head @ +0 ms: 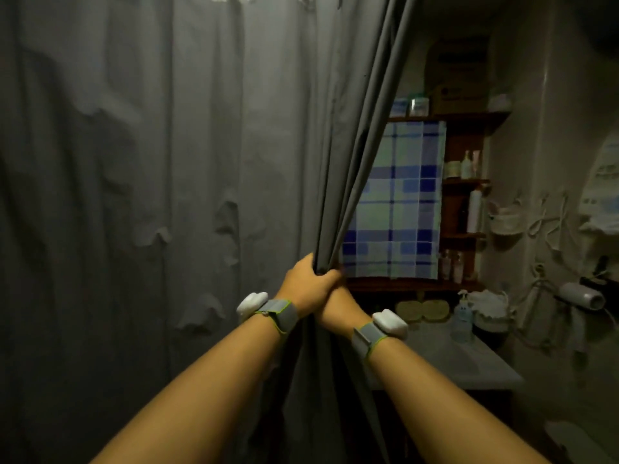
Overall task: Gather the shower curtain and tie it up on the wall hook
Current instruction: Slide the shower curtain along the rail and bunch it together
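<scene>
Two bare forearms reach forward from the bottom edge, each with a grey wrist strap carrying a white device. Left hand (306, 284) grips the gathered edge of the grey shower curtain (201, 162), fingers curled round the bunched folds. Right hand (336, 304) sits just below and partly under it, touching it; its fingers are hidden, so I cannot tell how they lie. From the hands the curtain rises to the top of the view and spreads across the left side. Behind it, right, wooden shelves (469, 182) hold bottles, with a blue checked cloth (398, 202) hanging in front and a pale table (469, 363) below.
</scene>
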Motion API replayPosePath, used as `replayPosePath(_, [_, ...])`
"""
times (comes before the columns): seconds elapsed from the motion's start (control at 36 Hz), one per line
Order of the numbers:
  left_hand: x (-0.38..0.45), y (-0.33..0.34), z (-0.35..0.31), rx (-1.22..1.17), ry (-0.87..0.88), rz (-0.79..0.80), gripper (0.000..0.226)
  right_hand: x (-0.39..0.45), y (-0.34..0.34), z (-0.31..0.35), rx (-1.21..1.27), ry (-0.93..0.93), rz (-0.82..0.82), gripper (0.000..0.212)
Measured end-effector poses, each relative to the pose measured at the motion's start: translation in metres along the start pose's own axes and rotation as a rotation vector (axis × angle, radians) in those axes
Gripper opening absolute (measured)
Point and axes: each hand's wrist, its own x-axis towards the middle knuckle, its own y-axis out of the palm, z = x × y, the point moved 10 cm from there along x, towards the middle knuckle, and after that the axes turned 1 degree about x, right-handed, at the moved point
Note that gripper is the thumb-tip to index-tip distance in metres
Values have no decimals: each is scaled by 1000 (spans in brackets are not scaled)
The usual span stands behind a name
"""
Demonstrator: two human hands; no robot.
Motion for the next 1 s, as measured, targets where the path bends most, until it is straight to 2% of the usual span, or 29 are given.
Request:
replayPosePath(0.06, [7, -21, -4, 69, -17, -73, 43, 0, 11, 15, -45, -86, 182, 39])
replayPosePath(0.11, [11, -45, -18, 77, 27, -177, 33, 7, 10, 25, 36, -112, 330, 51])
replayPosePath(0.17, [20, -63, -35, 90, 86, -264, 21, 19, -12, 35, 67, -93, 312, 48])
replayPosePath(0.22, [29, -75, -43, 106, 91, -299, 17, 33, -49, 52, 192, -95, 119, 46])
replayPosePath(0.31, [39, -80, -52, 0, 80, -281, 26, 48, -116, 89, 511, -214, -266, 81])
replayPosePath(0.36, [42, -81, -60, -31, 113, -283, 27, 49, -139, 114, 427, -321, -439, 90])
replayPosePath(0.42, [45, -78, -62, -8, 134, -274, 26, 49, -148, 133, 171, -361, -590, 91])
replayPosePath(0.5, [52, -72, -57, 85, 128, -221, 43, 41, -160, 162, -24, -418, -816, 90])
replayPosePath(0.58, [61, -67, -54, 194, 111, -115, 35, 59, -171, 176, -60, -419, -891, 93])
replayPosePath(0.64, [67, -65, -59, 233, 112, -58, 42, 78, -186, 177, -70, -376, -887, 94])
replayPosePath(0.69, [74, -76, -73, 197, 127, -74, 53, 103, -194, 187, -101, -369, -851, 91])
replayPosePath(0.78, [96, -100, -105, 73, 159, -176, 48, 150, -177, 202, -156, -340, -625, 78])
replayPosePath(0.83, [118, -119, -117, 179, 197, -229, 45, 182, -155, 209, -222, -322, -478, 70])
replayPosePath(0.92, [149, -143, -92, 455, 116, -211, 46, 217, -115, 211, -336, -312, -233, 74])
replayPosePath(1.0, [164, -185, -39, 658, -17, -302, 25, 234, -90, 207, -426, -263, -25, 77])
